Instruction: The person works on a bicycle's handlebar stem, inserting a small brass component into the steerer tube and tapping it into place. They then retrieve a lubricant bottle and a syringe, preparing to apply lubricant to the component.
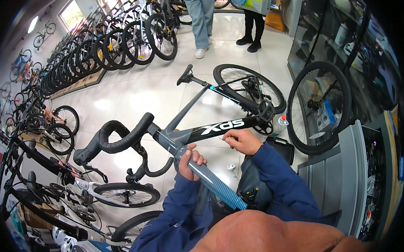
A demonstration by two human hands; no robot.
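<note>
A road bike with a grey and black frame lies tilted in front of me, its front fork pointing toward my body with no wheel in it. Blue stripes mark the fork's lower end. My left hand is wrapped round the fork near its crown. Just below the down tube, my right hand is closed with the fingers curled; what they hold, if anything, is hidden. The black drop handlebar sticks out to the left. At the far end are the saddle and rear wheel.
A loose wheel leans against a glass cabinet at right. Near it stands a clear bottle with a red cap. Grey drawers are close on my right. Bikes line the left and back. Two people stand beyond.
</note>
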